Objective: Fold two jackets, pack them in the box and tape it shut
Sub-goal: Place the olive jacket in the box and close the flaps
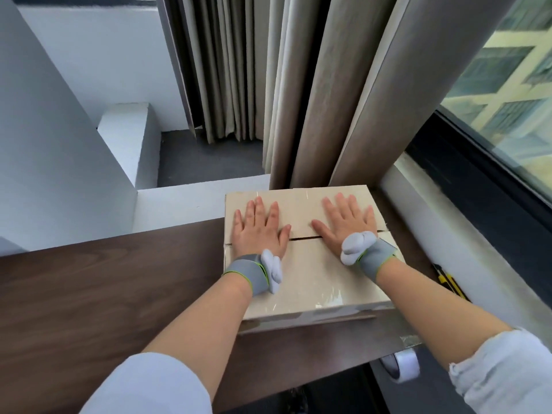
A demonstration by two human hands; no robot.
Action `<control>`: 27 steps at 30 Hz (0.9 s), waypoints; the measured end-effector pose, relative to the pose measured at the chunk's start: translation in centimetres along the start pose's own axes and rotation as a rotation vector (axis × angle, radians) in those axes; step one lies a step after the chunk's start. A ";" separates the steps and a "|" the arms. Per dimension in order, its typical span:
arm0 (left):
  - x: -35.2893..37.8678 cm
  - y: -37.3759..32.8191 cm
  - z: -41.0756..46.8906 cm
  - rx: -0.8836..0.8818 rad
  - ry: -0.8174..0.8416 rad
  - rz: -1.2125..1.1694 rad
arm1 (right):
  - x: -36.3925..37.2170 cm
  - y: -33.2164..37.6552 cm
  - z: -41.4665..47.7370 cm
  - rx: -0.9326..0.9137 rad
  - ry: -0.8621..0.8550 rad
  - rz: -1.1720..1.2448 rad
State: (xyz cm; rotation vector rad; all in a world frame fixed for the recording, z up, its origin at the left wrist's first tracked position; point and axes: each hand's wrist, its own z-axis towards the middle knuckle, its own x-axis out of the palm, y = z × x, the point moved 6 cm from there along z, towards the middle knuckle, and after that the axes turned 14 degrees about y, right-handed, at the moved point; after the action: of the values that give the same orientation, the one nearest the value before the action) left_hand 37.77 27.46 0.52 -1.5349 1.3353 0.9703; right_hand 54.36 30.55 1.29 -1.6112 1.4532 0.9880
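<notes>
At the far right end of the dark wood bench (119, 279), a plain cardboard box (310, 273) is shown with its two top flaps brought together. A narrow seam is left between them, running left to right across the lid. Pale scuffs and scraps of old tape are seen near its front right corner.

The left hand (258, 231) is laid flat on the lid, fingers straight and spread, its heel across the seam. The right hand (346, 225) is laid the same way further right; nothing is gripped by either. A grey wristband (245, 271) with green trim and a pale padded lump is worn on each wrist.

Behind the box, beige curtains (298, 100) hang down to its far edge and touch it. Right of the box, a yellow and black utility knife (451, 282) is partly hidden by the right forearm. A roll of tape (400, 364) is seen at the bench's near right corner; what carries it cannot be told. A window (507, 100) closes the right side.
</notes>
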 end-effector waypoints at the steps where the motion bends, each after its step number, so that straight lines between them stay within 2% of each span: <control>1: 0.1 0.7 -0.4 -0.013 0.000 0.000 | 0.4 0.3 -0.2 -0.007 0.016 0.010; 8: 0.5 9.7 -4.7 -0.122 0.040 -0.050 | 1.4 10.1 -2.3 -0.121 -0.028 0.035; 11: 0.5 12.7 -6.5 -0.244 0.072 -0.106 | 2.1 14.0 -3.6 -0.167 -0.028 0.090; 14: 1.3 12.8 -8.8 -0.367 0.058 -0.191 | 2.5 16.2 -4.7 -0.218 -0.037 0.117; 18: 2.4 11.0 -9.8 -0.286 -0.022 -0.132 | 2.4 16.2 -4.7 -0.211 -0.041 0.117; 24: 1.7 9.8 -10.1 -0.208 0.135 -0.149 | 0.6 14.5 -6.9 -0.247 -0.072 0.158; 27: 0.8 6.8 -10.5 -0.101 0.107 -0.123 | 0.6 12.6 -8.6 -0.272 -0.153 0.169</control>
State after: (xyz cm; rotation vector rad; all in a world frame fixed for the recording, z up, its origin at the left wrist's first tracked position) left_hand 31.35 16.90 2.44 -1.7458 1.2651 0.9009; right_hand 42.42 21.44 4.10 -1.5772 1.4142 1.4260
